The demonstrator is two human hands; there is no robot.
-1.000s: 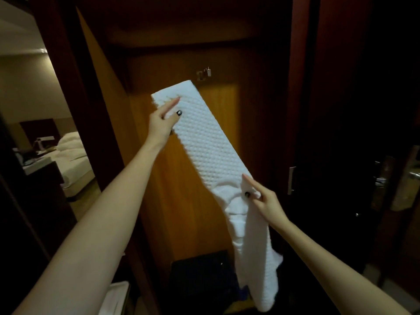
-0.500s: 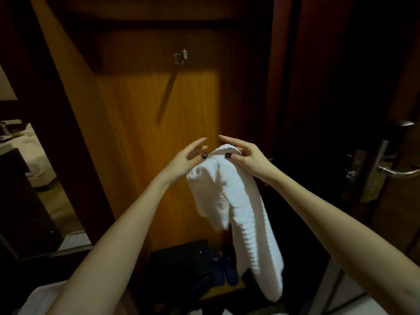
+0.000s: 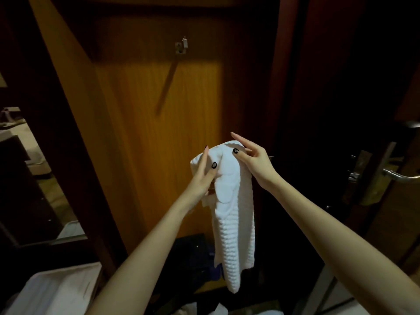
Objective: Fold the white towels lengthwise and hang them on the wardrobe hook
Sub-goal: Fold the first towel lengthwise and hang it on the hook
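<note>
Currently left hand (image 3: 202, 176) and right hand (image 3: 254, 160) fingers pinch the folded white towel (image 3: 234, 223) at its top. It hangs mid-air against the wardrobe (image 3: 141, 133) panel, well below the hook (image 3: 181, 45). A dark object (image 3: 193, 251) sits on the wardrobe floor.

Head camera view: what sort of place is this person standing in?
Probably a hotel room entryway: an orange-brown wooden wardrobe panel with a small metal hook, a door at right with a long metal lock plate and lever handle, and a white waffle-textured towel.
</note>
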